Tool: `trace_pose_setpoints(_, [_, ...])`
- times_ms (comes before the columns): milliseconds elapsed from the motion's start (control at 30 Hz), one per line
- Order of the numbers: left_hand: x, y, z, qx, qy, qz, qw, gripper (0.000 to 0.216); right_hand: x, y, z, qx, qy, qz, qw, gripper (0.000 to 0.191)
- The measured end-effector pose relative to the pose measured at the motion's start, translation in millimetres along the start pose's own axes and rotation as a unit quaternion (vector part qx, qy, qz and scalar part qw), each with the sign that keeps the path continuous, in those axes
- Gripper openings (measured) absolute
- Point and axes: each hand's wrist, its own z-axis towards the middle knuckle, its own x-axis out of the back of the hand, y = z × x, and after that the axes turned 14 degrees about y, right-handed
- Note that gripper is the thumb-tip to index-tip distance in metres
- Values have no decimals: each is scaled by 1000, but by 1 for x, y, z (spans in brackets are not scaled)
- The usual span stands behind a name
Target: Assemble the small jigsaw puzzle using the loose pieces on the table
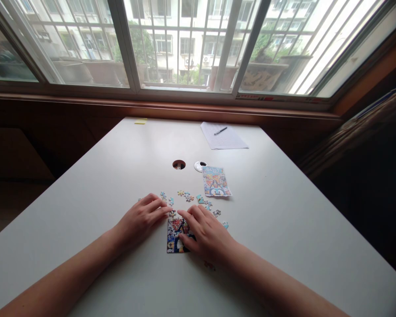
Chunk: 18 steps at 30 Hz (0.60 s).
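A partly assembled jigsaw puzzle (173,237) lies on the white table, its dark, colourful picture half covered by my right hand. My left hand (147,215) reaches in from the left, its fingertips closed at a small puzzle piece (172,214) by the top edge of the assembled part; its thumb is hidden. Over the puzzle's right side rests my right hand (203,226), index finger and thumb spread apart, the index tip close to that same piece. Loose pieces (186,195) lie in an arc beyond both hands, and another loose piece (209,265) is under my right wrist.
A printed picture card (216,181) lies beyond my right hand. Farther back are paper sheets (224,140) with a pen (220,131). The table has a round cable hole (178,164) and a metal ring (199,166). Yellow strips (141,121) lie near the window.
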Motion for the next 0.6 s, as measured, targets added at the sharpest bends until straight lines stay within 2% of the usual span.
trace_pose_setpoints(267, [-5,1,2,-8,-1,24,1000,23,0,0,0,3,6,6,1000,53])
trace_pose_setpoints(600, [-6,4,6,-11,30,20,999,15,0,0,-1,-2,-3,-1,1000,53])
